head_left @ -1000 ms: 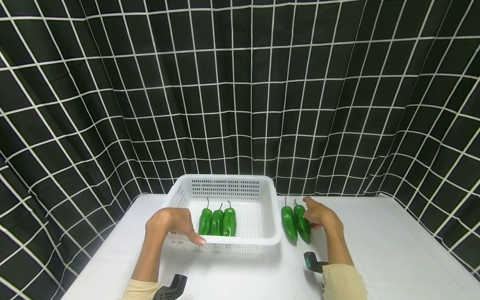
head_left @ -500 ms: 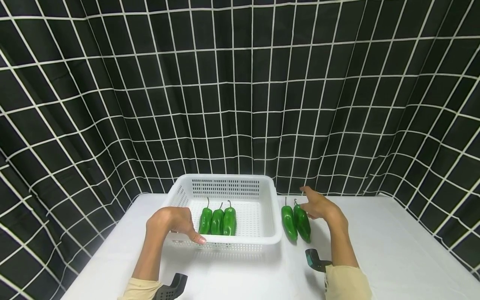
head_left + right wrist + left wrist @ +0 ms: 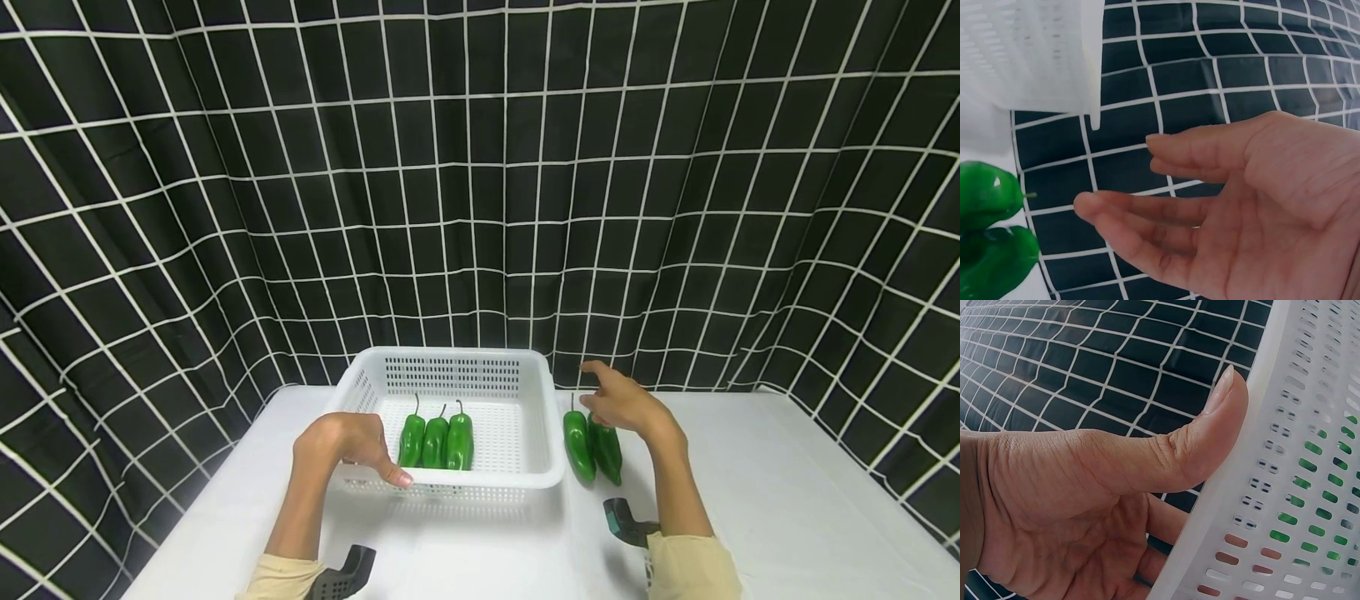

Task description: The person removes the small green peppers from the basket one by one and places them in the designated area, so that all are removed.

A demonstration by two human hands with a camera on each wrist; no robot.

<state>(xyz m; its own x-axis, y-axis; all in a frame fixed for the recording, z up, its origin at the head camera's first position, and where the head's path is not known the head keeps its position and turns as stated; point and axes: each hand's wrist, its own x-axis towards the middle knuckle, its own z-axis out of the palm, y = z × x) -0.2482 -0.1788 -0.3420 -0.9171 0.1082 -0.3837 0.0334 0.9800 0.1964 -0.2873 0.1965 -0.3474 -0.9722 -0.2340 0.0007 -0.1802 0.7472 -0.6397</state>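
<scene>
My left hand (image 3: 348, 446) holds the front left corner of a white perforated plastic basket (image 3: 517, 481). In the left wrist view its thumb (image 3: 1225, 419) lies along the rim, and skin shows through the wall's slots. Three green peppers (image 3: 460, 442) with thin stems lie side by side in the basket. Right of it, two more green peppers (image 3: 577, 450) lie together on the cloth. My right hand (image 3: 626, 404) hovers over their stem ends, fingers extended and apart, holding nothing. It partly covers the right-hand pepper (image 3: 609, 458). The right wrist view shows a gap between fingertips and peppers.
White cloth (image 3: 750, 475) covers the table. A black curtain with a white grid (image 3: 480, 208) rises behind and on both sides. Dark wrist-worn devices (image 3: 628, 523) sit by the beige sleeves.
My right hand has come off the right-hand pepper beside the basket, moving up and then left over the stem ends. My left hand and the basket have stayed put.
</scene>
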